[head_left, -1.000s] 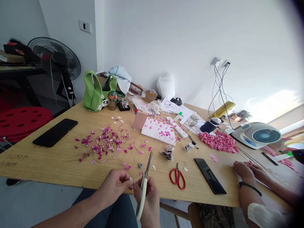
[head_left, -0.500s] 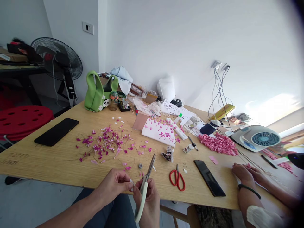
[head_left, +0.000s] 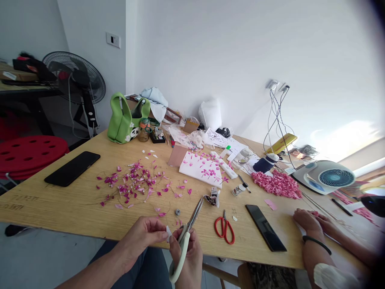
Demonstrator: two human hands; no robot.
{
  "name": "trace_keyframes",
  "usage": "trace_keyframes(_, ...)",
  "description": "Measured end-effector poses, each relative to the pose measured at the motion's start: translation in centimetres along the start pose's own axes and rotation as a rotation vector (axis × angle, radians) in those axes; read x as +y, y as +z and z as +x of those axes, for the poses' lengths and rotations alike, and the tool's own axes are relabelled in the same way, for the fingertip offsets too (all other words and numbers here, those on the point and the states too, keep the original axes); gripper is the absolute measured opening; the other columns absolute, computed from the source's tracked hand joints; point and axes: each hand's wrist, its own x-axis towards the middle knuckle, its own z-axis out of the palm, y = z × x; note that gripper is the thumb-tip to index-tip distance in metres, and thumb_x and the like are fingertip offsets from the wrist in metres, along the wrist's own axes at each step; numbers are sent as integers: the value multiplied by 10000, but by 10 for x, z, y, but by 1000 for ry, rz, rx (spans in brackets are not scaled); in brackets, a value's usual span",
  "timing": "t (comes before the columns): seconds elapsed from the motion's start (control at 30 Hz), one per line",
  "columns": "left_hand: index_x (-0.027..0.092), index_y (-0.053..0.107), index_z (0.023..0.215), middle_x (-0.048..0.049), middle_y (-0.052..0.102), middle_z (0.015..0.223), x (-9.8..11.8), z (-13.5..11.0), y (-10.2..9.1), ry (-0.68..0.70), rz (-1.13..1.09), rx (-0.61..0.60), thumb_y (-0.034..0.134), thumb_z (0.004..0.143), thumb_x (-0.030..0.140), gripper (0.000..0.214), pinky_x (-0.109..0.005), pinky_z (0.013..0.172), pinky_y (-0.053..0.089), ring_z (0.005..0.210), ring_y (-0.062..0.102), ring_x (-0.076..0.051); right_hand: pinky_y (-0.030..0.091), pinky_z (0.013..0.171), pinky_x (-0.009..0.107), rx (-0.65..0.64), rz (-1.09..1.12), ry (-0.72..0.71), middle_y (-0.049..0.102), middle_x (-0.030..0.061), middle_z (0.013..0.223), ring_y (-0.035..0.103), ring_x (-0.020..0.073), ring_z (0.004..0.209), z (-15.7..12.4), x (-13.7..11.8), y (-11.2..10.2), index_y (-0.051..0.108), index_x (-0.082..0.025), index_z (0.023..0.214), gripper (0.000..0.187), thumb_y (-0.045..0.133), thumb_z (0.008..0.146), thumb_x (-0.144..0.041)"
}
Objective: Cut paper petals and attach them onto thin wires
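Note:
Near the table's front edge, my left hand (head_left: 152, 232) pinches a small white petal-shaped piece (head_left: 169, 233) between thumb and fingers. Scissors with pale handles (head_left: 182, 253) rest in my right hand (head_left: 189, 257), their blades pointing up and away over the table. The thumb of that hand is close to the white piece; whether it touches is hard to tell. A small grey spool-like piece (head_left: 177, 212) lies just beyond my hands. Further left spreads a heap of magenta petals on thin stems (head_left: 138, 180). Red-handled scissors (head_left: 224, 229) lie to the right.
Phones (head_left: 72, 168) (head_left: 265, 227) lie at left and right. A flower-dotted white block (head_left: 200, 170), a small bottle (head_left: 239, 189) and a pink petal pile (head_left: 276, 184) stand beyond. At right are another person's hands (head_left: 313, 222). A green bag (head_left: 120, 120) stands at the back left.
The scissors in my right hand have tilted, their tips moving right and slightly down. The white piece between my left fingers shows more plainly now. Other things lie as before.

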Motion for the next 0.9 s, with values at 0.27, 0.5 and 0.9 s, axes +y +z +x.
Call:
trace_keyframes(0.27,156,614,562,-11,618,764,0,6,-4,38,127,14,686,576,220,97,-278,716,403,746,550,-169,430,539,222,-64,88,85,518,-43,611,496,111,552,2,-2,3,488,-191,717,305,733,645,-359)
trace_keyframes(0.5,146,614,535,-40,562,867,9,6,-7,6,243,-102,657,509,149,50,-290,683,418,769,556,-189,373,493,196,-229,153,236,499,-55,589,430,79,508,7,-9,1,461,-184,681,320,748,560,-256)
trace_keyframes(0.9,181,635,516,-44,574,812,5,6,-6,128,147,50,675,572,207,74,-341,939,340,1052,509,-276,367,491,208,-208,74,232,520,-40,592,462,91,515,5,-21,0,504,-165,751,330,731,666,-389)
